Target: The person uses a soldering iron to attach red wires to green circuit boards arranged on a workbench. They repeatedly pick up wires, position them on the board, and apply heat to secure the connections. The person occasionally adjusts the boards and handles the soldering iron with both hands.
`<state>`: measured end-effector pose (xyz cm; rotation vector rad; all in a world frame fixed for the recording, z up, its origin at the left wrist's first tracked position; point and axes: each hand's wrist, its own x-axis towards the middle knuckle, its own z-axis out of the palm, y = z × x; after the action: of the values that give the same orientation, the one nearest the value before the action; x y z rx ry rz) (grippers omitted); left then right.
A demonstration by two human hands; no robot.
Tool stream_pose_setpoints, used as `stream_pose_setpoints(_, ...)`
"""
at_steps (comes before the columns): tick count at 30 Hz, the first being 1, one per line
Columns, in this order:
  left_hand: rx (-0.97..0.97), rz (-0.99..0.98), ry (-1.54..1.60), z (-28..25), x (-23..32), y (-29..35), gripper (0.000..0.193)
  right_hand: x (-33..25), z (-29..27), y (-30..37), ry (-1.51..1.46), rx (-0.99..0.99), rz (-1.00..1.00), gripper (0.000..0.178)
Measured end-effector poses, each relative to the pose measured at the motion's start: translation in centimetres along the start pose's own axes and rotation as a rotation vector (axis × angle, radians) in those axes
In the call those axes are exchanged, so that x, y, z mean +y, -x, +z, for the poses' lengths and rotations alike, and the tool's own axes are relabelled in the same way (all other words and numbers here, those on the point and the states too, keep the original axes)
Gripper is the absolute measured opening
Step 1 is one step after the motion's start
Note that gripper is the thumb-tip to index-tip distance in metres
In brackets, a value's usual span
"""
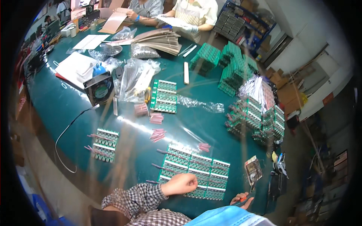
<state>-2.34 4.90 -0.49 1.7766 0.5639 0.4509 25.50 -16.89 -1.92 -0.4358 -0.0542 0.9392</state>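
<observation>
My left hand (183, 184) is curled over the lower left of a block of green circuit boards (215, 171). Its fingertips are pressed together, and whatever may be between them is too small to make out. Dark red wires (166, 152) stick out from the left side of the boards. To the right of the boards, near the lower edge, my right hand (236, 197) is closed around a dark-handled tool (241, 202) with an orange-red part. The tool's exact kind is unclear, and a blue sheet-like thing partly hides the hand.
Small bundles of pinkish wires (157, 135) lie beyond the boards. Leftward sits a smaller wired board (105, 145). A black fan (100, 89), plastic bags (137, 77) and tall stacks of green boards (256, 116) stand farther off. Two people (192, 15) work across the table.
</observation>
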Motion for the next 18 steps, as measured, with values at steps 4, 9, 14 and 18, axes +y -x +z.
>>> stream_pose_setpoints(4, -0.012, -0.025, 0.009, -0.3, -0.3, -0.1, 0.017, 0.4, 0.1, -0.5, -0.014, -0.016, 0.015, 0.038)
stream_pose_setpoints(9, -0.006, -0.02, 0.014, -0.3, -0.3, 0.1, 0.019, 0.3, -0.4, -0.7, -0.02, -0.004, 0.014, 0.038)
stream_pose_setpoints(14, -0.03, -0.019, -0.002, -0.1, -1.0, -0.5, 0.018, -1.2, -1.9, -0.7, -0.013, -0.114, 0.118, 0.043)
stream_pose_setpoints(18, -0.023, -0.045, 0.016, -0.1, -0.8, -0.1, 0.017, -0.9, -1.0, -0.7, -0.03, -0.046, 0.073, 0.039)
